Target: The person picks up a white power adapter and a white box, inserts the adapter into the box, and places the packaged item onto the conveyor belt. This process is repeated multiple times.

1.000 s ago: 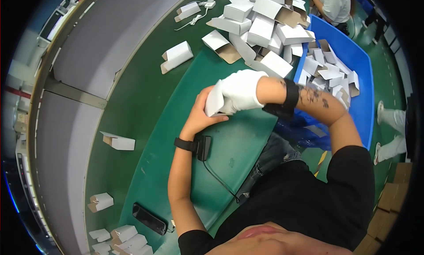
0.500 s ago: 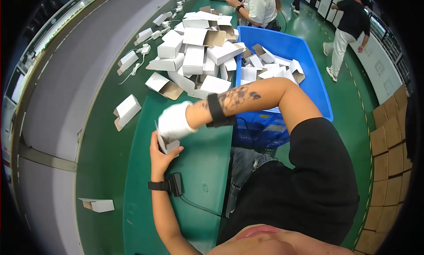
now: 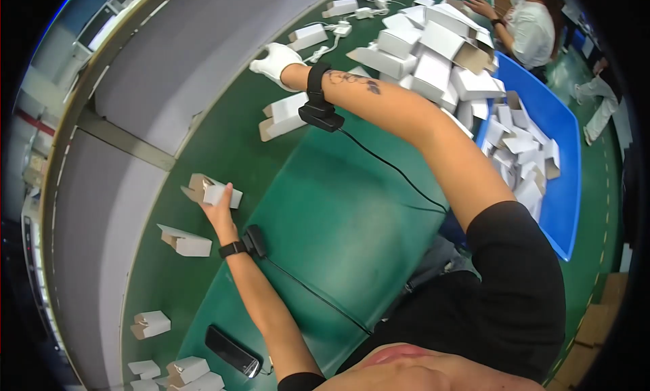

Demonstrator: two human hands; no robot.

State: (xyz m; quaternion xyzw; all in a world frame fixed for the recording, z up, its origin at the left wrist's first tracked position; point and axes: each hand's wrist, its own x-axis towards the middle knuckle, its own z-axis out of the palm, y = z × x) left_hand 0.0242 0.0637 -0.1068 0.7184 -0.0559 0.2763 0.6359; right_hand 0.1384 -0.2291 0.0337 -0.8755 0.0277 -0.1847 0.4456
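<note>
My left hand (image 3: pixel 219 215) is closed around a small white carton (image 3: pixel 213 193) at the left side of the table; its brown-lined flaps stand open. Another white carton (image 3: pixel 193 246) with a raised flap lies just nearer to me. Farther off, my right hand (image 3: pixel 279 63), in a white glove, reaches over the table's left part with its fingers apart and nothing visible in them. Close to it are a white charger with cable (image 3: pixel 337 33) and a white carton (image 3: pixel 308 37). An open carton (image 3: pixel 283 116) lies below my right wrist.
A heap of white cartons (image 3: pixel 431 73) covers the far right of the green table (image 3: pixel 352 188). Beside it stands a blue bin (image 3: pixel 569 188) of cartons. A black phone (image 3: pixel 232 350) and several cartons (image 3: pixel 188 371) lie nearby. A co-worker (image 3: pixel 535 25) sits beyond.
Both hands were together at a carton over the green mat. My left hand has taken the carton leftward, and my right hand has moved away, forward. The view has turned left.
</note>
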